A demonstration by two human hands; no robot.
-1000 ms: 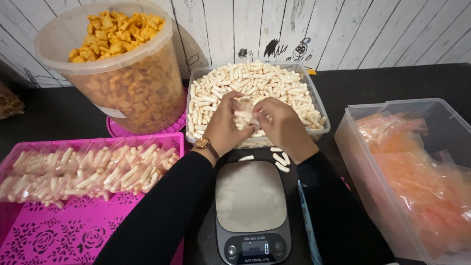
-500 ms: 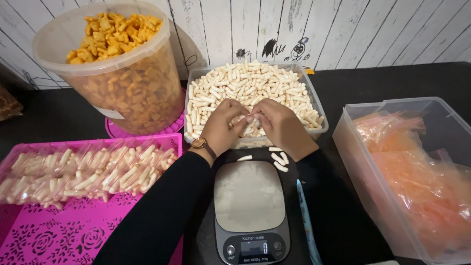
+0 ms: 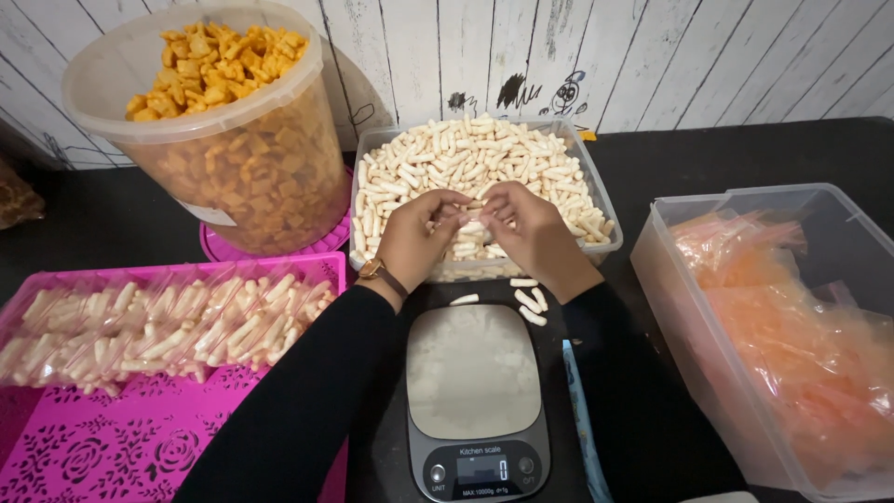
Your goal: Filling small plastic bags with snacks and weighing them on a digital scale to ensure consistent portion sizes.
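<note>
My left hand (image 3: 414, 244) and right hand (image 3: 533, 233) pinch a thin clear bag (image 3: 468, 233) of pale, stubby puffed sticks over the clear plastic tub (image 3: 596, 182) behind the steel-topped scale (image 3: 475, 373).

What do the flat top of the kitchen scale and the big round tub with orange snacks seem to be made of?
The square weighing plate of the grey kitchen scale looks like brushed metal: dull grey, soft sheen. The large round translucent tub looks like plastic: cloudy walls show the orange snacks inside.
</note>
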